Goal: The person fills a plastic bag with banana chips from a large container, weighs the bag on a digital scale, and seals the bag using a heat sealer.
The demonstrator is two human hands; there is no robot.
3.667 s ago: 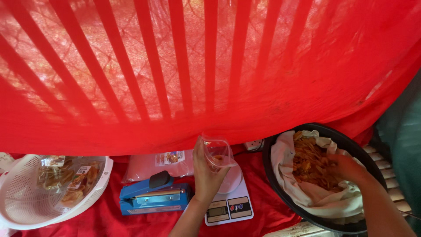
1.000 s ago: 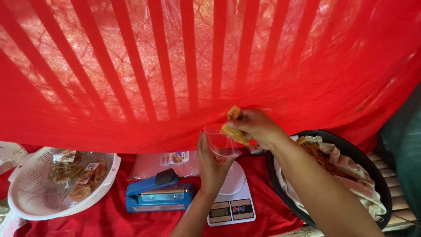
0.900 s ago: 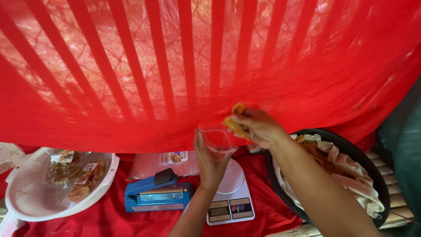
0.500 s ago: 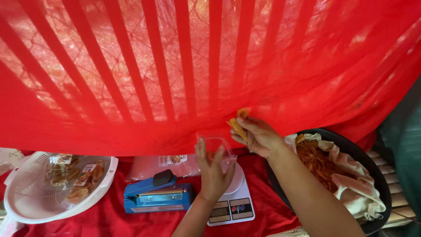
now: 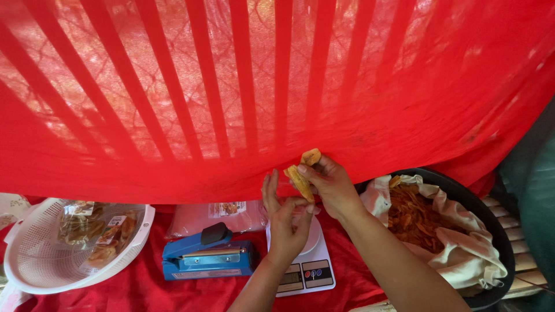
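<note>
My left hand (image 5: 286, 222) holds a small clear plastic bag over the white kitchen scale (image 5: 303, 266), fingers curled around its mouth. My right hand (image 5: 326, 185) pinches a few yellow-orange fried chips (image 5: 302, 176) just above that bag. At the right stands a black basin (image 5: 488, 216) lined with white cloth (image 5: 462, 254) and heaped with more brown chips (image 5: 413, 216).
A blue heat sealer (image 5: 208, 257) lies left of the scale, with a flat stack of plastic bags (image 5: 217, 216) behind it. A white perforated basket (image 5: 34, 260) at the left holds sealed chip packets (image 5: 98, 234). Red cloth (image 5: 277, 86) hangs across the whole background and covers the table.
My right hand left the basin with chips and brought them up to the bag in my left hand. The left hand has stayed over the scale.
</note>
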